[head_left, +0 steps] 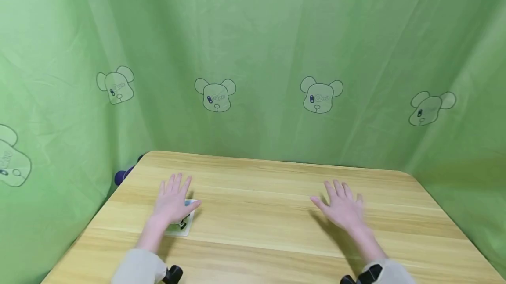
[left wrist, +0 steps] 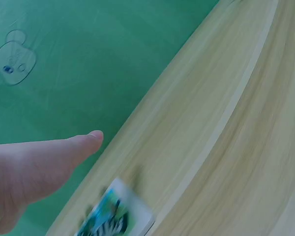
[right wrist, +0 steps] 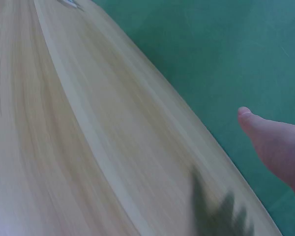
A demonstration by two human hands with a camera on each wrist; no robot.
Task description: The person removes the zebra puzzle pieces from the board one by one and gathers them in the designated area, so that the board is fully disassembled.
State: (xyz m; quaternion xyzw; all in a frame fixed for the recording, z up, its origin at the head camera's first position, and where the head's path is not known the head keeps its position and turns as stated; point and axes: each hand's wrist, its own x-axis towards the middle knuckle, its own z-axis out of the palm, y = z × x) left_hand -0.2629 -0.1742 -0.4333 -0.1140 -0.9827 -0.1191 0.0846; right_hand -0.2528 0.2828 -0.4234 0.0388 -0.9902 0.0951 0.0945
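My left hand [head_left: 172, 205] is held palm down with its fingers spread, over a card-like rectangular item [head_left: 183, 224] on the left part of the table. That item has a white border and a printed picture with blue, green and a black-and-white striped figure; the hand hides much of it in the head view. In the left wrist view the striped picture [left wrist: 108, 219] shows below the thumb [left wrist: 83, 147], apart from it. On the right side, my right hand [head_left: 343, 207] is spread above the bare wood, holding nothing, and casts a shadow.
The light wooden table [head_left: 253, 213] has rounded far corners. A green curtain [head_left: 253, 47] with printed bear heads hangs behind it and on both sides. Beyond the table's left edge, a purple object [head_left: 120, 177] is partly hidden.
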